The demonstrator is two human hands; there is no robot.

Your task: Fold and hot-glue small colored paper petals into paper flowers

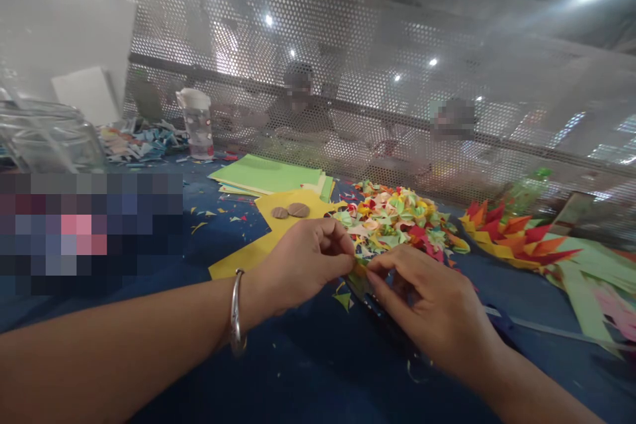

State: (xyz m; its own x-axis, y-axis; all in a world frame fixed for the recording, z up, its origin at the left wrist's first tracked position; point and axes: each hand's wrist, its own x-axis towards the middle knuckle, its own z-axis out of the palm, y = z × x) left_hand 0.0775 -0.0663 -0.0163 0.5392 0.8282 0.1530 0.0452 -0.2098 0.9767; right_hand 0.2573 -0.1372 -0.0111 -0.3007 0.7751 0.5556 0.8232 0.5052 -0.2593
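My left hand (311, 262), with a silver bangle on its wrist, pinches a small piece of yellow paper (358, 273) between thumb and fingers. On the other side, the thumb and forefinger of my right hand (432, 301) are closed on the same piece. Its exact shape is partly hidden by my fingers and blurred. Just beyond my hands lies a heap of cut paper pieces (397, 212) in green, pink, red and yellow. A green paper scrap (344, 298) is on the table below my left fingertips.
Yellow paper (248, 252) carries brown oval pieces (298, 210). Green sheets (263, 173) are stacked behind. A bottle (197, 122), a glass jar (50, 139) and pale scraps (144, 141) stand back left. Red-orange pointed paper (511, 238) lies right. People sit beyond a perforated screen (348, 40).
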